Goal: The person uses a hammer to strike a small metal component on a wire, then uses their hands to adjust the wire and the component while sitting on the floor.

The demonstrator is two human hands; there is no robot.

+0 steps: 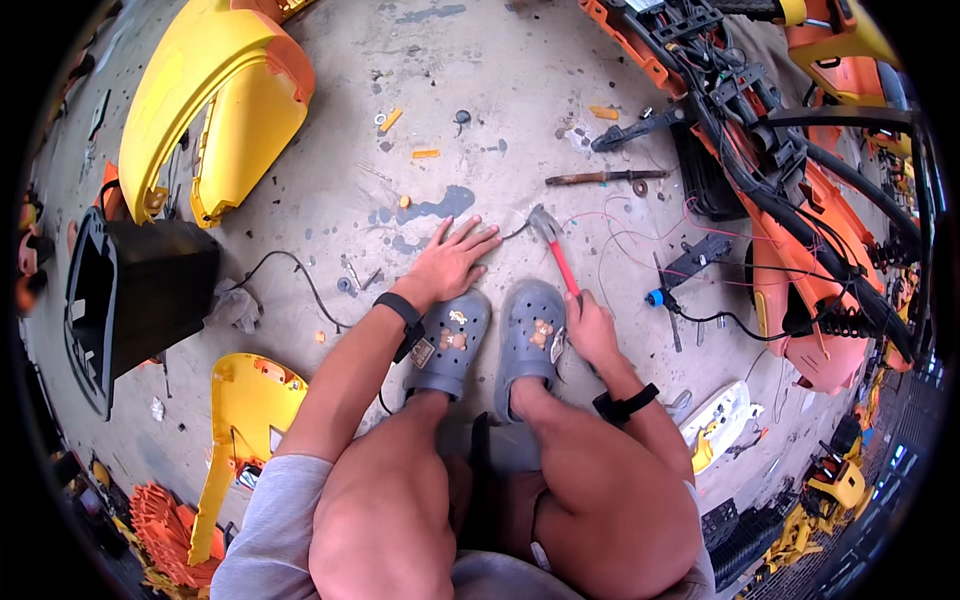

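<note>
My right hand [592, 332] is wrapped round the red handle of a hammer [561, 258]. The grey hammer head rests on or just above the floor, beyond my right shoe. Fingers spread, my left hand [452, 262] lies palm down beyond my left shoe. A thin black cable [516, 233] comes out from by its fingertips and runs toward the hammer head. Another stretch of black cable [300, 268] curves over the floor left of my left wrist. What lies beneath the left palm is hidden.
Grey clogs [450, 345] stand between my arms. At left are a black bin-like box [165, 285] and yellow plastic panels [245, 130]. An orange frame with black wiring [770, 190] occupies the right. A rusty rod [600, 177] lies beyond the hammer, with thin red wires [640, 236] nearby.
</note>
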